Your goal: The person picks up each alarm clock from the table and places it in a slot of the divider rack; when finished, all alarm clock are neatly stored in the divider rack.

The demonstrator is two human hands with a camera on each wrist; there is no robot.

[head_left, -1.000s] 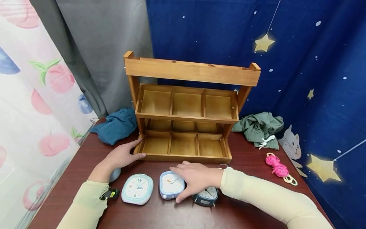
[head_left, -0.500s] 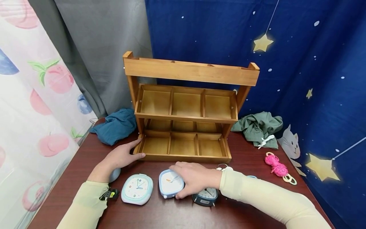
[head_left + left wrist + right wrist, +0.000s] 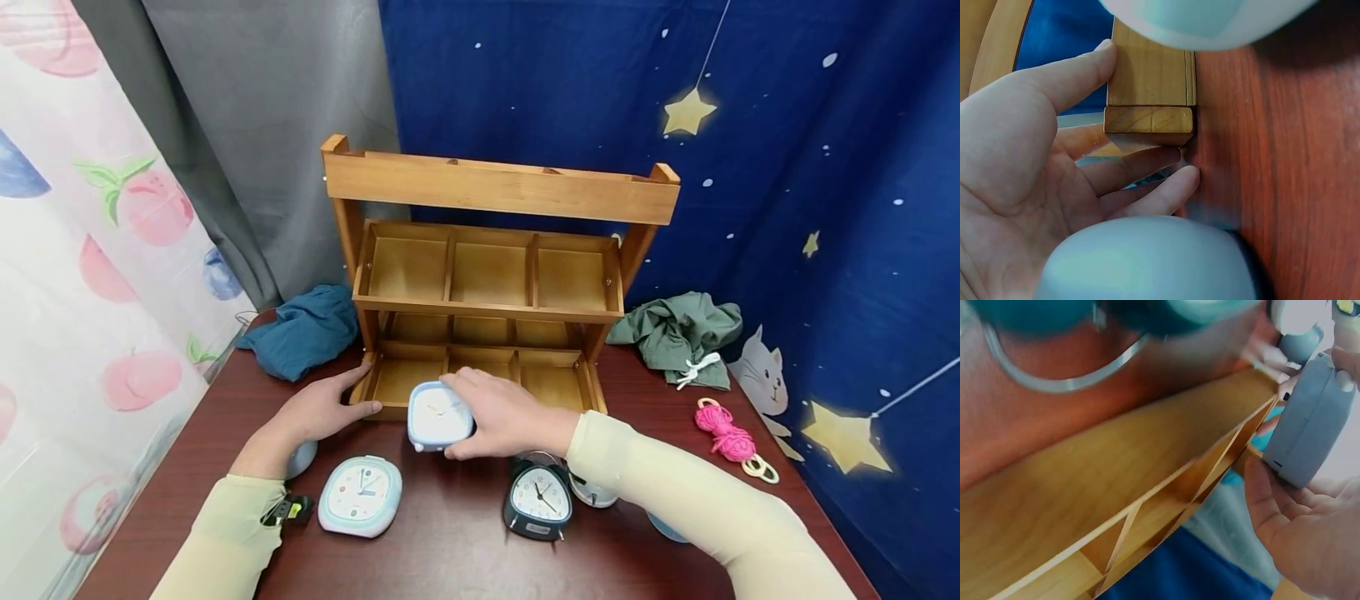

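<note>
Pale blue clock [image 3: 438, 415] held off the surface [image 3: 450, 550] in right hand [image 3: 504, 414], fingers curled round its case, at front edge of wooden rack [image 3: 487, 275], lower left compartment. Left hand [image 3: 318, 410], fingers straight, rests against rack's front left corner.

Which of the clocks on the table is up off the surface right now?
The small blue square clock, gripped in the right hand over the front edge of the wooden shelf. The pale square clock and the dark round alarm clock rest on the table.
</note>
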